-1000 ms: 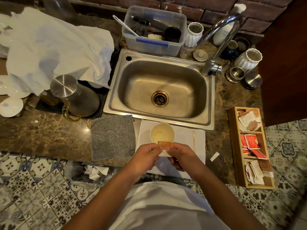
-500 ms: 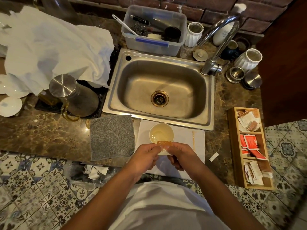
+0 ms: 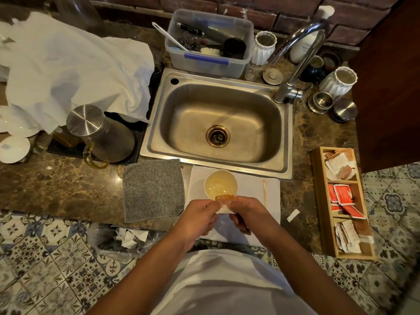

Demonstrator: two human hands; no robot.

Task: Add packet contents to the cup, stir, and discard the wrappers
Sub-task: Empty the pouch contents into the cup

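Hands meet just in front of the person's body, both pinching one small packet (image 3: 223, 202) between them: the left hand (image 3: 200, 218) grips its left edge with curled fingers, the right hand (image 3: 246, 214) its right edge. The packet's orange top edge pokes up above the fingertips and overlaps the near rim of the cup (image 3: 221, 184), which stands directly beyond the hands on a white cloth (image 3: 252, 189) and holds a pale yellowish liquid. A thin wooden stirrer (image 3: 264, 189) lies on the same cloth just beyond the right hand, apart from the cup. To the left of the left hand, a grey towel (image 3: 153, 189) lies flat on the bench (image 3: 56, 189). Farther beyond the cup sits the steel sink (image 3: 220, 123). Well to the right of the right hand, a wooden tray (image 3: 318, 201) holds more packets in three compartments, red ones in the middle. A small white scrap (image 3: 293, 215) lies on the bench between the cloth and the tray.
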